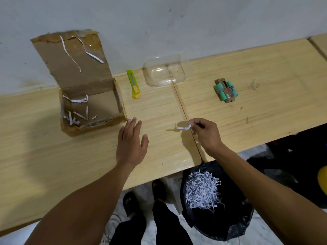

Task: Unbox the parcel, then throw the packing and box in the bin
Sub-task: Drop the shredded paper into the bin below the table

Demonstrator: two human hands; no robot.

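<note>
An open cardboard box [99, 103] stands at the table's left, its lid leaning on the wall, with a few white paper shreds [75, 117] inside and on the lid. My left hand [131, 144] hovers flat and open just right of the box, holding nothing. My right hand [206, 133] pinches a white paper strip [185, 127] above the table's middle. Below the table edge stands a bin [230, 218] lined with a black bag, a heap of shredded paper [202, 190] inside it.
A yellow-green utility knife [134, 84] lies right of the box. A clear plastic tray [164, 72] rests against the wall. A battery pack with teal cells [225, 90] lies farther right. My feet in dark sandals [141, 197] show under the wooden table [53, 165].
</note>
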